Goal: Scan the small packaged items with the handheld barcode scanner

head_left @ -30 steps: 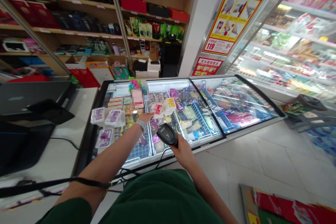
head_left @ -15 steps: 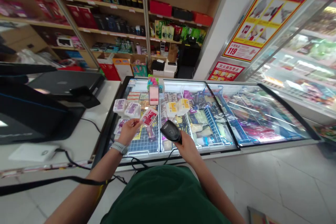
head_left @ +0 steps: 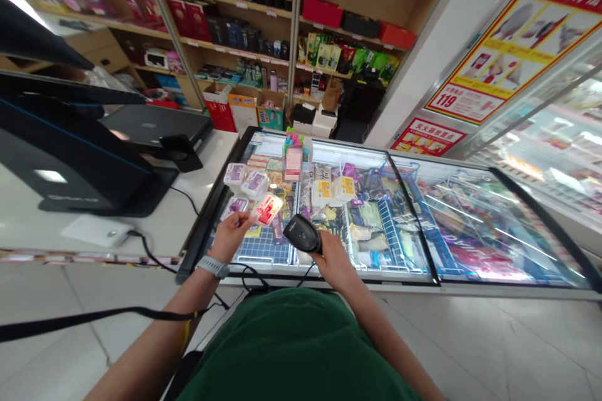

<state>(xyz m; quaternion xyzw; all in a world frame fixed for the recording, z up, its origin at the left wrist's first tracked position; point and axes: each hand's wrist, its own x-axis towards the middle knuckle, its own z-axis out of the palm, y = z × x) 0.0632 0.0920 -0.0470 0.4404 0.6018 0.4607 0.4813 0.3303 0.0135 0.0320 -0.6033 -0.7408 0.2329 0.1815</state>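
Observation:
My left hand point(head_left: 231, 235) pinches the near left corner of a small clear pack with a red label point(head_left: 268, 209), lit brightly by the scanner's light. A black handheld scanner point(head_left: 301, 234) is gripped in my right hand point(head_left: 333, 257), its head pointing left toward the pack. Three packs with purple labels, one of them the middle pack point(head_left: 254, 183), rest on the glass top beyond my left hand. Packs with yellow labels, one at the right point(head_left: 346, 189), sit together farther right, past the scanner.
A glass-topped freezer point(head_left: 301, 274) filled with bagged goods lies under my hands. On the left counter point(head_left: 188, 225) stand a black terminal point(head_left: 70, 150) and a white device point(head_left: 96, 230) with a cable. Shelves with bottles and boxes rise behind.
Light from the scanner now falls on the red-labelled pack, which was unlit before. The view has shifted, moving the surroundings rightward; both hands keep their holds.

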